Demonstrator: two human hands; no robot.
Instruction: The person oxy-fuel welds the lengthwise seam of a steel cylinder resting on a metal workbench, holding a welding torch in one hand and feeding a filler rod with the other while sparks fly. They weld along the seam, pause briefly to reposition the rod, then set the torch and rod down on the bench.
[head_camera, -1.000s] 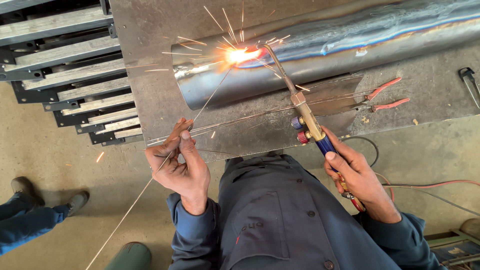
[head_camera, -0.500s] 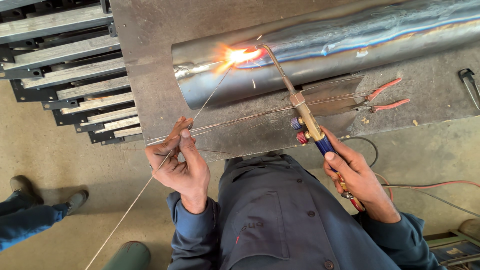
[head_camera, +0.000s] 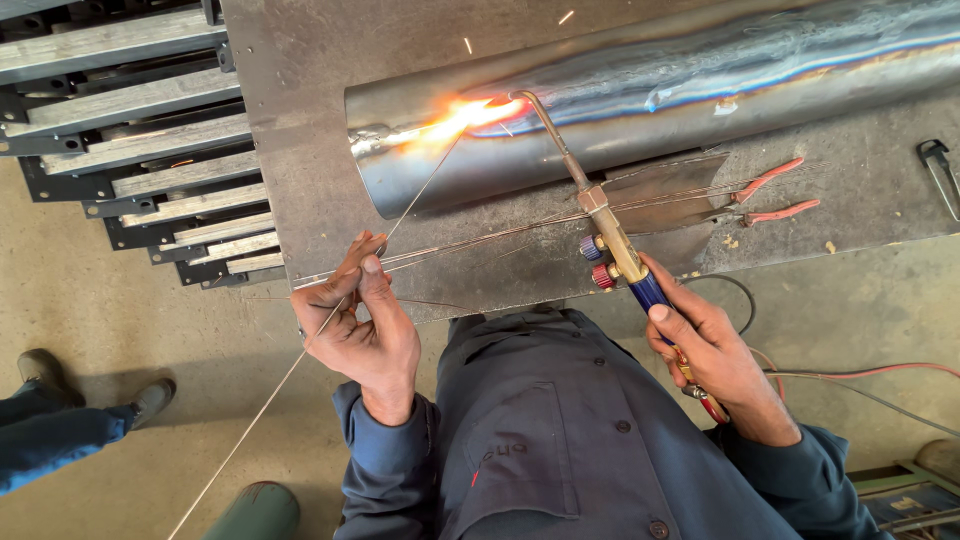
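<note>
the metal pipe (head_camera: 700, 90) lies across the far part of the steel table (head_camera: 300, 120), its open end toward the left. a bright orange flame (head_camera: 455, 118) burns on the seam near that end, and a few sparks hang above it. the torch (head_camera: 600, 225) runs from the flame back toward the near right, with a blue knob and a red knob on its brass body. the right hand (head_camera: 715, 350) is wrapped tight around the torch's blue handle. the left hand (head_camera: 360, 320) pinches a thin filler rod (head_camera: 400, 215) between thumb and fingertips; the rod's far tip reaches the flame and its near end runs off toward the lower left. spare rods (head_camera: 500, 235) lie on the table just near the pipe. red-handled pliers (head_camera: 770, 195) rest to the right. stacked metal bars (head_camera: 130, 150) sit left of the table. another person's shoes (head_camera: 60, 385) stand on the floor at far left.
</note>
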